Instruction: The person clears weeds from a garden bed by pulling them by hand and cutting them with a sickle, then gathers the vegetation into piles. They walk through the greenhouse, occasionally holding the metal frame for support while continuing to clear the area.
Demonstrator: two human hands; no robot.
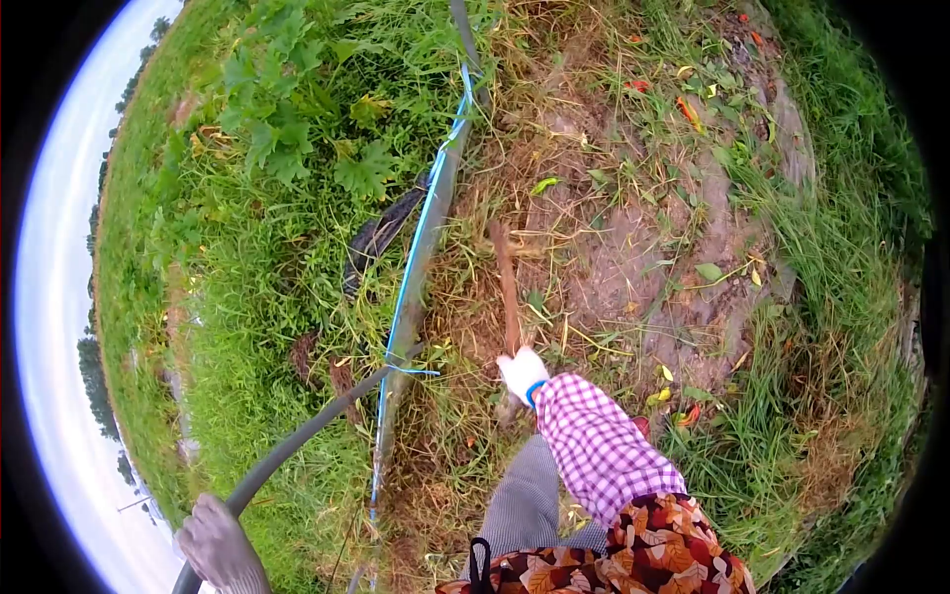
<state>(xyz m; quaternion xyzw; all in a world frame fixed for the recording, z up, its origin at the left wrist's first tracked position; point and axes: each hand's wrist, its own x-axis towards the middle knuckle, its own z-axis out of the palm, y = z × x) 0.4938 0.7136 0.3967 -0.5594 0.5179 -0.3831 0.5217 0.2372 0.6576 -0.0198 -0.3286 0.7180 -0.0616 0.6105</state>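
At the lower left, my left hand (223, 543), in a pale glove, is wrapped round a long grey pole (297, 439). Blue twine (406, 370) is tied about the pole's upper part, where it meets a strip of thin see-through mesh or film (427, 238) edged with a blue cord. My right hand (522, 374) wears a white glove with a blue cuff and is closed on a brown wooden stick (506, 287). The stick reaches away from me over dry cut grass; its near end is mostly covered by the hand.
Leafy plants (272, 119) and tall grass grow left of the strip, with a piece of black plastic (381, 238) among them. Right of it lies bare soil (633, 238) with straw and scattered red peppers (690, 114). Thick grass (851, 267) borders the far right.
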